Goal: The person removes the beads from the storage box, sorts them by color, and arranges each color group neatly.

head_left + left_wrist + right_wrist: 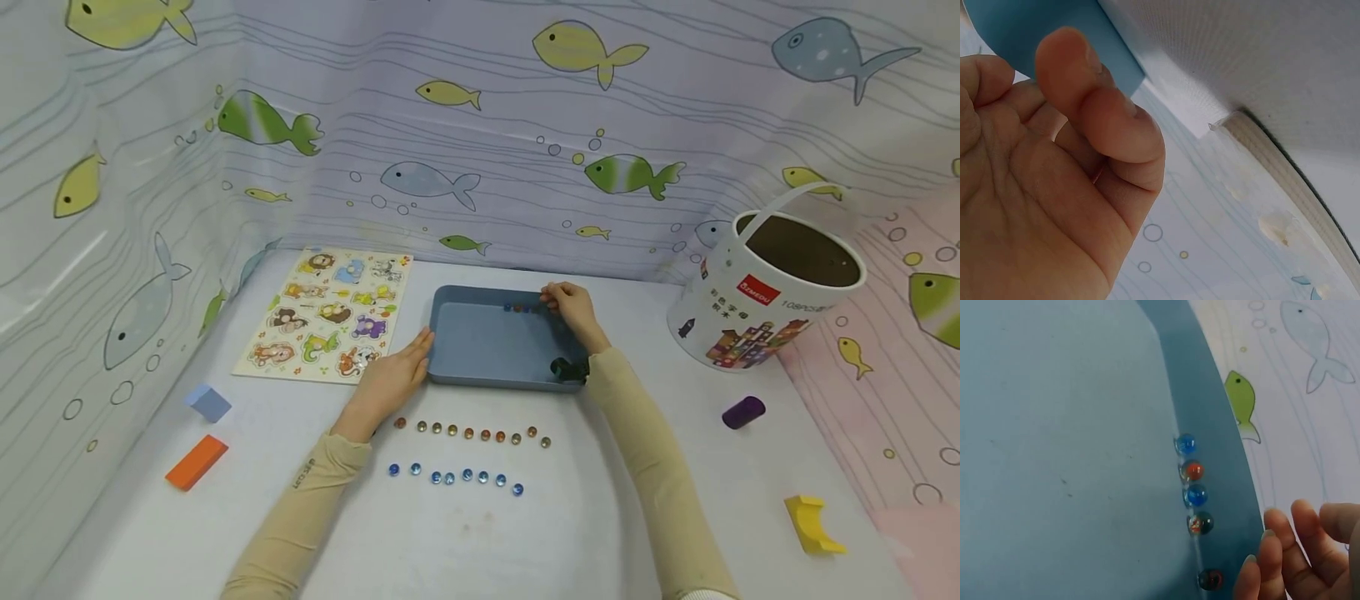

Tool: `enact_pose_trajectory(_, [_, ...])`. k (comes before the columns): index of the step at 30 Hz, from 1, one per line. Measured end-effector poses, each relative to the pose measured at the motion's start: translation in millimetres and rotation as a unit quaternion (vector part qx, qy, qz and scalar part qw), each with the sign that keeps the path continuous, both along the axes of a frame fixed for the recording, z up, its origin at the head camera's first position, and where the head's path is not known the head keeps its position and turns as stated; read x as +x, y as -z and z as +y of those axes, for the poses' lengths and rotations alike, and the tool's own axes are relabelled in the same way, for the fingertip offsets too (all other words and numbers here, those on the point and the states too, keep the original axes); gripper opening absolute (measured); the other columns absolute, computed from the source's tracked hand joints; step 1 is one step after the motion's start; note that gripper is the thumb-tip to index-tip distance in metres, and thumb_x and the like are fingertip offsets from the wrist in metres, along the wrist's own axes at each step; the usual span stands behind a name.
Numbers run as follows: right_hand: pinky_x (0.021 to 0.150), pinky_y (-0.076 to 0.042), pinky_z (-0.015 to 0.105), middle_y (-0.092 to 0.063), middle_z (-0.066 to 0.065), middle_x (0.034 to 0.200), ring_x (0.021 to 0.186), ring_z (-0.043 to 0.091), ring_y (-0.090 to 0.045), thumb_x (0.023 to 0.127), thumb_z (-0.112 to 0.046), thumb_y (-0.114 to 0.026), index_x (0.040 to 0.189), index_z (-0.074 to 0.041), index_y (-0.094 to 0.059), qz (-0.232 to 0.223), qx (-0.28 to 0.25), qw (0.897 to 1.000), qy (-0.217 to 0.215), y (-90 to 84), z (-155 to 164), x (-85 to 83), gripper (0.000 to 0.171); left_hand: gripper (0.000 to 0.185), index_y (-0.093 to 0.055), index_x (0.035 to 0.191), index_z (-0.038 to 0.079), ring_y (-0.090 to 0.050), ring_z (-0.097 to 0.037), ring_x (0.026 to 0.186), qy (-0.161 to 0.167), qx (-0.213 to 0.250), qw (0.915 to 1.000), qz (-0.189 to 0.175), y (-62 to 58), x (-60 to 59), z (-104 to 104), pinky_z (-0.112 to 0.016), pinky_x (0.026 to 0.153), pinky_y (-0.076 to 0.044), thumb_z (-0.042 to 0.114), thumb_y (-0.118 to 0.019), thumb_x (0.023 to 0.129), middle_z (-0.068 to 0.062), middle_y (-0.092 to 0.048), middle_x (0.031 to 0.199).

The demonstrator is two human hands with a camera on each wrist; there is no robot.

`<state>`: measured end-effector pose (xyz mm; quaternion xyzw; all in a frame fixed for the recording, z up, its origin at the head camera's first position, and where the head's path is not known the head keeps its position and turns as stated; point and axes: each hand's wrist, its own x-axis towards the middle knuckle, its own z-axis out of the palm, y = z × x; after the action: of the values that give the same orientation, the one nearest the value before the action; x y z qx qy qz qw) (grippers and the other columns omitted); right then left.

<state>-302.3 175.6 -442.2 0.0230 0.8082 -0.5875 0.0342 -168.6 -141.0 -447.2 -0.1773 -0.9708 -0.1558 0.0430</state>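
A shallow blue-grey tray lies on the white table. My left hand rests against its left side, fingers extended along the rim; in the left wrist view, that palm faces the camera beside the tray's blue wall. At the far right corner is my right hand, its fingers loosely bent at the rim. Along the tray's far wall sits a row of glass marbles: a blue marble, an orange one, and others. A dark red marble lies closest to the right fingertips.
Nearer me lie a row of amber marbles and a row of blue marbles. An animal puzzle board is at left, with blue and orange blocks. Right: a white bucket, purple cylinder, yellow arch block.
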Motion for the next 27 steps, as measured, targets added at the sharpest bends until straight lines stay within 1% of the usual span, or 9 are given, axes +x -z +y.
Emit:
enact_pose_trajectory(5, [0.093,-0.053,0.038,-0.066,0.021,0.116,0.101,0.027,-0.062,0.102,-0.022,-0.046,0.119,0.004,-0.064,-0.001,0.024,1.000,0.016,-3.2,-6,7.3,0.035,0.048,-0.041,0.146,0.007,-0.063,-0.027,0.060,-0.003,0.002,1.0000,0.001,0.3,0.9,-1,-0.032,0.048,-0.047,0.022,-0.047,0.101,-0.007,-0.040,0.152])
enact_pose_trajectory(9, [0.098,-0.049,0.042,-0.066,0.021,0.121,0.111,0.033,-0.061,0.103,-0.031,-0.044,0.118,0.001,-0.065,-0.015,0.072,0.997,0.023,-1.9,-10,7.8,0.041,0.048,-0.042,0.146,0.007,-0.059,-0.023,0.054,-0.004,0.006,1.0000,0.006,1.4,0.2,-1,-0.031,0.047,-0.046,0.021,-0.048,0.101,-0.006,-0.041,0.152])
enact_pose_trajectory(12, [0.098,-0.048,0.040,-0.066,0.018,0.121,0.110,0.029,-0.062,0.104,-0.038,-0.040,0.120,-0.002,-0.065,-0.038,0.100,0.994,0.004,2.8,-12,4.8,0.047,0.048,-0.042,0.146,0.007,-0.057,-0.021,0.053,0.000,0.005,1.0000,0.006,2.9,-0.3,-1,-0.030,0.047,-0.046,0.021,-0.048,0.101,-0.006,-0.041,0.152])
enact_pose_trajectory(15, [0.095,-0.049,0.035,-0.068,0.015,0.113,0.099,0.022,-0.064,0.104,-0.040,-0.038,0.122,0.001,-0.063,-0.050,0.062,0.997,-0.018,8.4,-12,0.4,0.051,0.048,-0.042,0.146,0.008,-0.059,-0.021,0.054,0.004,0.002,1.0000,0.004,4.6,-0.4,0,-0.028,0.046,-0.045,0.022,-0.048,0.101,-0.005,-0.041,0.152])
enact_pose_trajectory(18, [0.091,-0.051,0.032,-0.067,0.007,0.098,0.086,0.013,-0.062,0.104,-0.038,-0.039,0.120,0.005,-0.062,-0.042,0.004,0.999,-0.030,10.0,-13,-2.9,0.051,0.048,-0.042,0.146,0.008,-0.057,-0.021,0.052,0.001,0.003,1.0000,0.003,5.1,-0.5,0,-0.027,0.044,-0.042,0.022,-0.048,0.101,-0.005,-0.041,0.152])
enact_pose_trajectory(20, [0.087,-0.052,0.031,-0.065,0.002,0.091,0.082,0.012,-0.060,0.104,-0.035,-0.041,0.117,0.005,-0.063,-0.024,-0.017,0.999,-0.014,9.8,-13,-4.3,0.047,0.048,-0.042,0.146,0.009,-0.058,-0.022,0.053,0.000,0.004,1.0000,0.002,4.4,-0.9,0,-0.027,0.044,-0.042,0.023,-0.047,0.101,-0.004,-0.040,0.152])
enact_pose_trajectory(22, [0.085,-0.052,0.032,-0.064,0.001,0.088,0.081,0.014,-0.060,0.104,-0.032,-0.043,0.113,0.003,-0.065,-0.002,-0.005,1.000,0.019,8.4,-14,-3.8,0.042,0.048,-0.041,0.147,0.009,-0.061,-0.023,0.058,0.002,0.002,1.0000,0.000,4.3,-1.5,0,-0.027,0.045,-0.043,0.023,-0.046,0.102,-0.004,-0.040,0.153])
enact_pose_trajectory(25, [0.085,-0.052,0.035,-0.069,0.009,0.094,0.088,0.023,-0.063,0.102,-0.029,-0.045,0.109,-0.001,-0.069,0.017,0.030,0.997,0.070,7.3,-15,-2.4,0.037,0.048,-0.041,0.147,0.009,-0.063,-0.023,0.060,0.003,-0.001,1.0000,-0.001,3.8,-2.0,0,-0.027,0.046,-0.044,0.024,-0.046,0.102,-0.004,-0.039,0.153])
enact_pose_trajectory(27, [0.088,-0.052,0.038,-0.070,0.016,0.102,0.095,0.029,-0.064,0.102,-0.029,-0.044,0.109,-0.002,-0.069,0.019,0.055,0.995,0.083,7.0,-15,-0.9,0.037,0.048,-0.041,0.147,0.009,-0.058,-0.021,0.053,0.000,-0.001,1.0000,-0.003,3.5,-2.1,-1,-0.027,0.045,-0.042,0.024,-0.047,0.101,-0.004,-0.039,0.153])
